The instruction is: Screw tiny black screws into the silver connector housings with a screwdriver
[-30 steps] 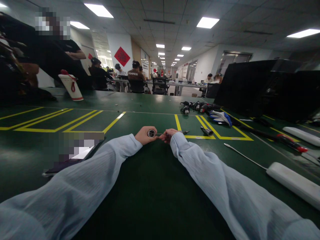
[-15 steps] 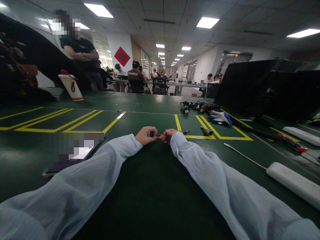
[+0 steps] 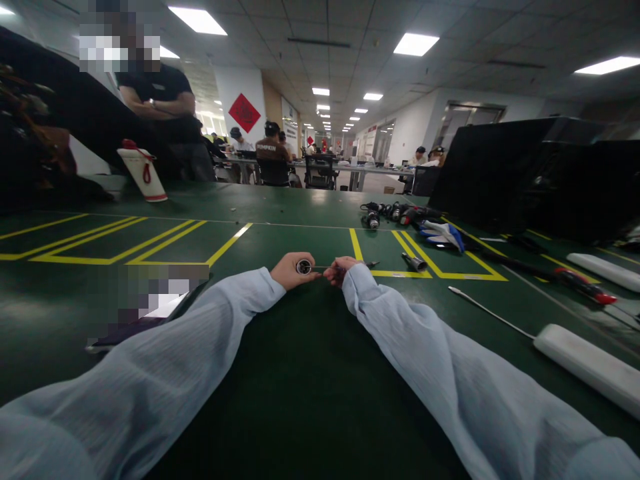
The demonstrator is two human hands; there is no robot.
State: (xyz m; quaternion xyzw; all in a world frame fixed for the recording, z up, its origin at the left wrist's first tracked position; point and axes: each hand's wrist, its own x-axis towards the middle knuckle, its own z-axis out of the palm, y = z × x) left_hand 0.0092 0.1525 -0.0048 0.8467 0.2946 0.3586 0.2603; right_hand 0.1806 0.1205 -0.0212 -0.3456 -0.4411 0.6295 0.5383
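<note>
Both my arms, in pale blue sleeves, reach forward over the green table (image 3: 310,360). My left hand (image 3: 289,272) is closed around a small round metal part (image 3: 303,267) whose open end faces me. My right hand (image 3: 339,270) is closed on a thin screwdriver (image 3: 371,265), its slim shaft running left into the round part and its dark handle end sticking out to the right. The two hands are close together, just inside the yellow floor-style markings on the table.
A phone-like flat object (image 3: 145,313) lies at left. At right lie a short metal cylinder (image 3: 414,263), blue-white gloves (image 3: 443,235), dark tools (image 3: 395,213), a red-handled screwdriver (image 3: 583,289) and white bars (image 3: 585,363). A white bucket (image 3: 142,173) stands far left. A person (image 3: 160,113) stands behind; others sit further back.
My hands have hardly moved, the right one shifting slightly right. The standing person behind the table has stepped right and closer.
</note>
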